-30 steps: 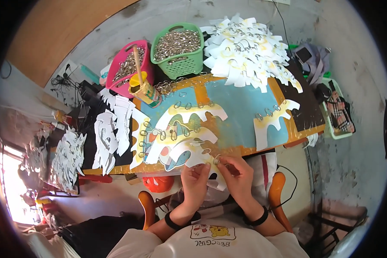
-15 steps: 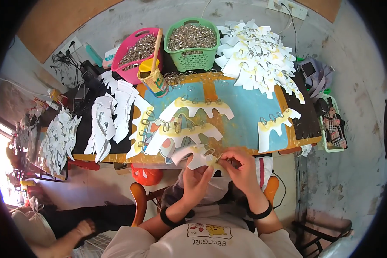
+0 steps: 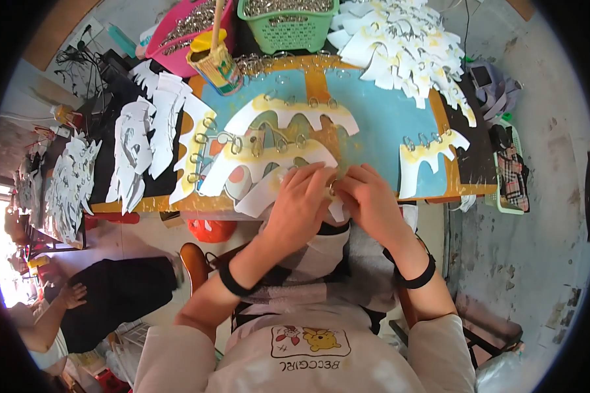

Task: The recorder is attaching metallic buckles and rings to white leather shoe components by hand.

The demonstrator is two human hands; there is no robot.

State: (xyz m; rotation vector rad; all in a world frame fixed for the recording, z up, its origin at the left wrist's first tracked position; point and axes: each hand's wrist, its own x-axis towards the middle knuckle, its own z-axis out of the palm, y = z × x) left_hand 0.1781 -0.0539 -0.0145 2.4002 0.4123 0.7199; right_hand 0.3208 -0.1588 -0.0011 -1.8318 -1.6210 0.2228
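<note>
At the table's front edge, my left hand (image 3: 301,202) pinches a white cut-out piece (image 3: 258,194) with a scalloped edge and yellow glue-like smears. My right hand (image 3: 372,198) is closed beside it, its fingertips on a small metal ring (image 3: 333,188) at the piece's edge. My fingers partly hide the ring and the piece. Just beyond lie a similar white piece (image 3: 226,171) and an arched one (image 3: 246,118), both carrying metal rings along their yellow-smeared edges. Another ringed piece (image 3: 410,171) rests at the right, and one more (image 3: 187,175) lies at the left.
A glue tin (image 3: 217,71) with a stick stands at the back left. Behind are a pink basket (image 3: 160,52) and a green basket (image 3: 288,34) of rings. White pieces form a pile (image 3: 400,49) at back right and stacks (image 3: 131,147) at left. A person's hand (image 3: 72,296) shows lower left.
My hands have come together at the piece's edge, and the left now covers more of it. The view has shifted, so the table sits higher. The other person's hand has moved left.
</note>
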